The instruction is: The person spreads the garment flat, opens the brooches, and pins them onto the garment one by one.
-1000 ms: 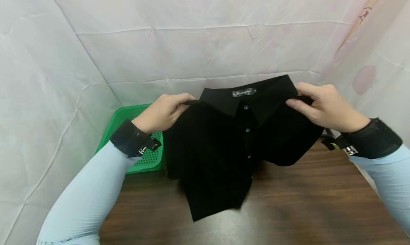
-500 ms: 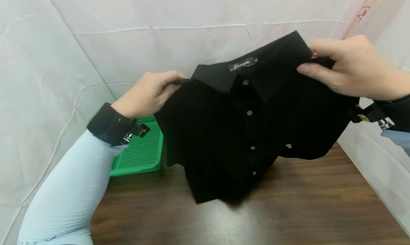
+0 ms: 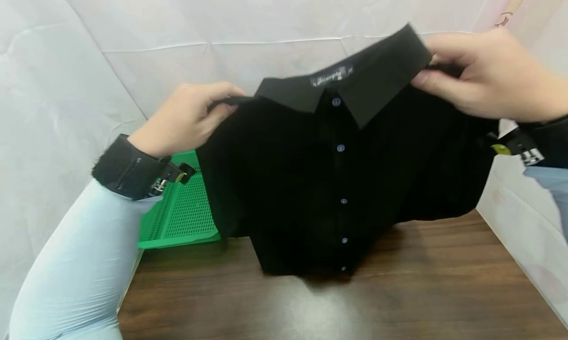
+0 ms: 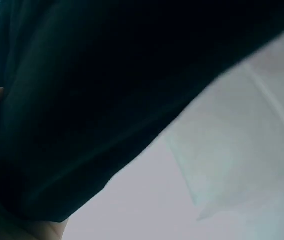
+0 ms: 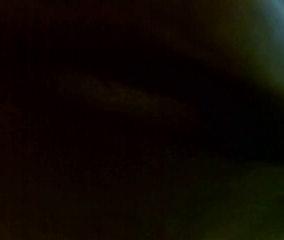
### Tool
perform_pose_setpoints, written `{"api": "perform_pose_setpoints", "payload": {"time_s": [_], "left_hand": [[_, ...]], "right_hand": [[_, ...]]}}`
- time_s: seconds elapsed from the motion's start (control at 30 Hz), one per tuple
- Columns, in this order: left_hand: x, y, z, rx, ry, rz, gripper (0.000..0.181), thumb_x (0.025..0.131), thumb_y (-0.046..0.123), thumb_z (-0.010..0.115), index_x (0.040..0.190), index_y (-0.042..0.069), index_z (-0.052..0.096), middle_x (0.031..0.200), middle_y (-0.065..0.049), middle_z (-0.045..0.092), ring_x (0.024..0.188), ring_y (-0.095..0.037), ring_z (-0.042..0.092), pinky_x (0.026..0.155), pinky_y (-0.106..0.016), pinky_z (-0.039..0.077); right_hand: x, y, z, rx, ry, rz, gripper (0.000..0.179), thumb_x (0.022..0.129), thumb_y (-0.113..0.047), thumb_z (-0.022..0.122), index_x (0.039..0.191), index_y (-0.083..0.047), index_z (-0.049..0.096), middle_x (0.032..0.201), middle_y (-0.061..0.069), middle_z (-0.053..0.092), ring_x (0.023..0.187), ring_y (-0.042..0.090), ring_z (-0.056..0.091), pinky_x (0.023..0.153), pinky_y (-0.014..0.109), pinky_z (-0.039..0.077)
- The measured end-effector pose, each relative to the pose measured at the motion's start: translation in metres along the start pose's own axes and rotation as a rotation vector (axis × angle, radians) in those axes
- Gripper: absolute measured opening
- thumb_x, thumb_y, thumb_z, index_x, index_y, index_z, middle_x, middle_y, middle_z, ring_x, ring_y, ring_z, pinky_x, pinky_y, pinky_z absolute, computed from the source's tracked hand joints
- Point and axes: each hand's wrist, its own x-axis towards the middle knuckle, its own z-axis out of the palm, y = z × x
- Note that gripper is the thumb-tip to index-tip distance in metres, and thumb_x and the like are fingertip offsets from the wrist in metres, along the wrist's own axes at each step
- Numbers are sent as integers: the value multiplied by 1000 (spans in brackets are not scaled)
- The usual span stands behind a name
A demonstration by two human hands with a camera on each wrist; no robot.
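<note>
A black button-up shirt [image 3: 293,182] hangs between my two hands in the head view, its front and collar [image 3: 386,81] facing me. Small blue-grey buttons run down the middle, and a label [image 3: 331,77] shows inside the neck. My left hand [image 3: 188,113] pinches one shoulder beside the collar between thumb and fingers. My right hand [image 3: 488,76], held higher, pinches the other shoulder close to the collar point. Dark cloth [image 4: 107,90] fills much of the left wrist view. The right wrist view is almost wholly dark, covered by the cloth.
A green perforated basket [image 3: 184,211] stands at the left on the dark wooden table [image 3: 426,276], partly hidden by my left arm and the shirt. White sheeting [image 3: 155,14] rises behind and along both sides.
Both hands have lifted the shirt and spread farther apart, my right hand rising more. The collar now tilts up to the right, and more of the buttoned front shows.
</note>
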Motion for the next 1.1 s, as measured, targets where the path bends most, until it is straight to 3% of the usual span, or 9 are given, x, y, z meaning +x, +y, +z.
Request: {"api": "perform_pose_setpoints", "payload": {"time_s": [0.17,0.27,0.33,0.4,0.53,0.73,0.83,0.97,1.1], "left_hand": [[-3,-21,32,-47,-129,-43,29,97,2,50,118,14,66,111,0,68,65,-12,47,73,-30,42],[-6,-30,51,-51,-185,-63,31,97,2,48,119,14,66,113,-1,67,56,-13,39,72,-31,41],[-7,-36,61,-48,-215,-74,31,97,1,48,119,14,65,111,-2,67,51,-13,32,71,-32,39],[-8,-40,70,-57,-244,-98,29,97,2,49,119,13,65,110,-3,67,51,-13,33,71,-33,39],[-10,-50,85,-63,-317,-174,24,99,11,52,121,14,63,101,-5,68,55,-16,44,70,-35,41],[-8,-67,102,-44,-412,-306,27,97,26,60,120,13,62,104,-6,67,83,-22,60,78,-40,47],[-6,-76,111,-25,-440,-341,23,96,25,61,112,10,64,92,-8,65,77,-24,58,73,-39,46],[-3,-87,125,18,-450,-419,16,96,22,61,103,8,65,78,-8,60,66,-24,53,67,-38,44],[-1,-95,137,67,-420,-516,14,95,18,61,101,6,66,86,-12,63,76,-27,57,74,-41,46]], "right_hand": [[-16,-1,43,318,-88,72,32,81,2,68,110,-9,68,95,-8,71,70,-5,57,70,11,41],[-23,1,69,389,-167,110,24,84,-5,70,105,-16,67,79,-12,65,59,-7,51,63,13,42],[-26,1,84,382,-183,130,12,87,-10,70,90,-19,64,65,-14,50,50,-7,35,52,17,35],[-28,4,96,378,-172,138,18,89,-11,69,79,-20,57,59,-12,34,46,-1,20,46,22,26],[-34,16,111,310,-128,153,24,90,-10,68,75,-20,52,59,-10,28,45,3,23,48,24,25],[-44,39,129,193,-128,188,13,91,-17,68,83,-21,58,58,-10,32,45,4,28,49,22,26],[-48,49,141,161,-135,219,3,92,-20,67,93,-20,65,60,-8,42,44,5,30,51,22,29],[-48,60,157,141,-150,257,16,93,-21,65,107,-14,68,77,-1,63,45,10,34,57,28,35],[-43,67,175,125,-186,319,21,94,-23,64,111,-10,69,99,8,69,62,19,47,70,38,42]]}}
